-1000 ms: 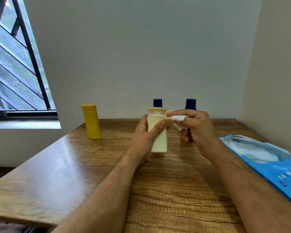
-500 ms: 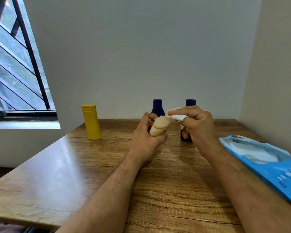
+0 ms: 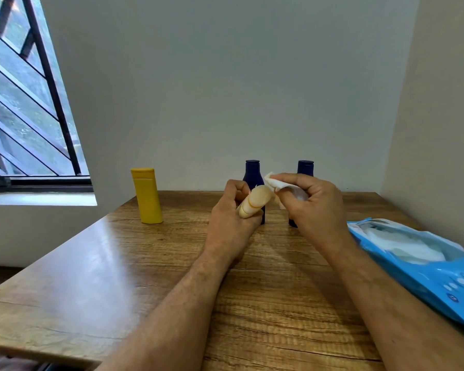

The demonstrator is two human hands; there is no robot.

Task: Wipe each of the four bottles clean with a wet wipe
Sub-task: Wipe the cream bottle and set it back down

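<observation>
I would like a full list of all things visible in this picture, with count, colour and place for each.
cream bottle: 1, cream, tilted in the left hand
yellow bottle: 1, yellow, upright at table's far left
dark blue bottles: 2, dark blue, upright behind the hands
wet wipe: 1, white, in the right hand
wipes pack: 1, blue, open, table's right edge
table: 1, brown wood
window: 1, dark bars, left
left hand: 1, grips cream bottle
right hand: 1, holds wet wipe

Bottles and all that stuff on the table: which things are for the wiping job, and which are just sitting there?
For the job: cream bottle, yellow bottle, two dark blue bottles, wet wipe, blue wipes pack.

Just there: wooden table, barred window.
</observation>
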